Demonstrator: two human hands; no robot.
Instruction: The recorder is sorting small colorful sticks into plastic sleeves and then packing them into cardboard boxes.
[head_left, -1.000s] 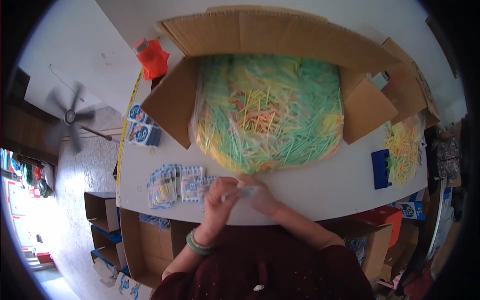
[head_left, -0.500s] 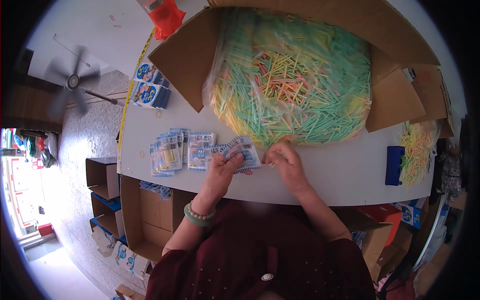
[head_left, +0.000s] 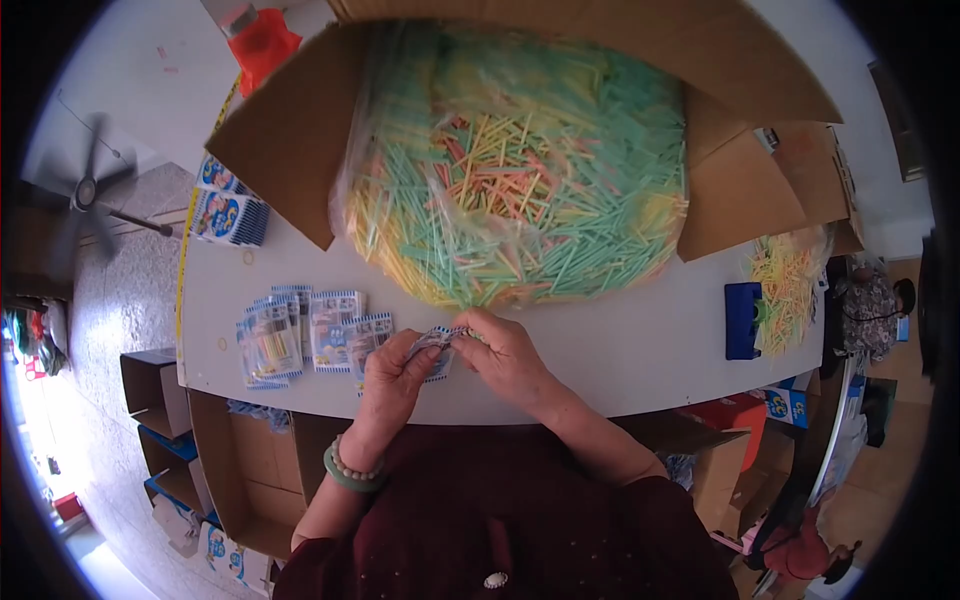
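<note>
My left hand [head_left: 392,385] is closed on a small clear packet [head_left: 430,341] with blue-striped edges, crumpled at its top. My right hand [head_left: 508,362] meets it there, fingers pinched together; a bit of yellow-green, seemingly thin pastel sticks, shows between them. More such packets [head_left: 270,345] lie overlapping on the white table left of my hands, some with coloured sticks inside. One flat packet [head_left: 368,334] lies partly behind my left hand. Beyond my hands, a large clear bag [head_left: 440,270] full of thin pastel sticks [head_left: 500,180] spills forward from a cardboard box.
Stacked blue-and-white packs [head_left: 228,217] stand at the table's left edge. Cardboard flaps [head_left: 285,140] spread around the big bag. To the right are a dark blue holder [head_left: 743,320] and a loose stick pile [head_left: 785,290]. An open carton [head_left: 262,460] sits below the table edge. Another person [head_left: 865,310] is at far right.
My hands have come together at the packet's top; before, they were apart. The packet is now bent and crumpled. The whole view has shifted, and people appear at the right edge.
</note>
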